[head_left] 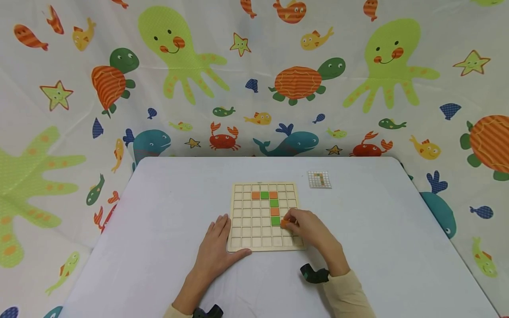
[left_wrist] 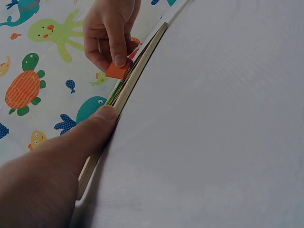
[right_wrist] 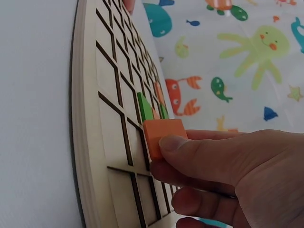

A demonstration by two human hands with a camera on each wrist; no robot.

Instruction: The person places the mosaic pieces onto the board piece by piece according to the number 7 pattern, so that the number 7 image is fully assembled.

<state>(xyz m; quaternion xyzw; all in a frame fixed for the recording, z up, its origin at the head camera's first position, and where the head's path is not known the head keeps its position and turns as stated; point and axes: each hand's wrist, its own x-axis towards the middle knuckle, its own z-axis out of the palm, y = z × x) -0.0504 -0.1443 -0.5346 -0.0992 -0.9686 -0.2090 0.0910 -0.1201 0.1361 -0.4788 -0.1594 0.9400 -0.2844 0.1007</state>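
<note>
A wooden grid board (head_left: 246,242) lies on the table. Orange and green square tiles fill part of it: a short row near the top, orange, green (head_left: 264,195), orange, then a column running down from the row's right end. My right hand (head_left: 308,226) pinches an orange tile (right_wrist: 164,133) between thumb and fingers, close over the board just right of the lowest green tile (head_left: 275,221). My left hand (head_left: 216,245) lies with straight fingers along the board's left edge, its thumb (left_wrist: 105,114) at the near edge.
A small pattern card (head_left: 319,179) with a gridded figure lies beyond the board's right corner. White cloth covers the table (head_left: 171,198). A sea-animal curtain (head_left: 238,101) hangs behind it. Each wrist wears a dark camera (head_left: 314,274).
</note>
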